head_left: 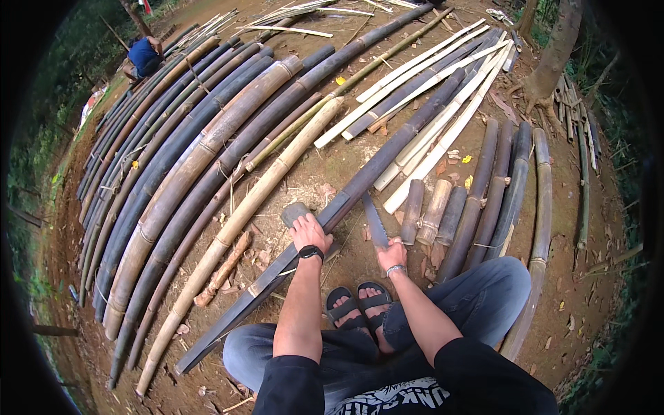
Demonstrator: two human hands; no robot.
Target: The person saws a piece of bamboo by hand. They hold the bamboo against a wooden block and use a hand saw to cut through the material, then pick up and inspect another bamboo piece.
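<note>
A pole (379, 166) runs slantwise before the person, left hand (310, 235) on it, a block (294, 213) jutting out by that hand. Left lies a pile (200, 149) — a co-worker (144, 57) at its far end — with a stick (223, 271) between pile and pole. The saw (375, 223), in the right hand (391, 256), is just right of the pole. Beyond are slats (449, 137); farther right, three stubs (434, 211), then four canes (495, 187), a tree (557, 52) behind them. Sandals (374, 301) sit between the knees.

One wide fisheye view from the person's head — steeply downward, near above left hand (308, 233) and right hand (392, 256).
</note>
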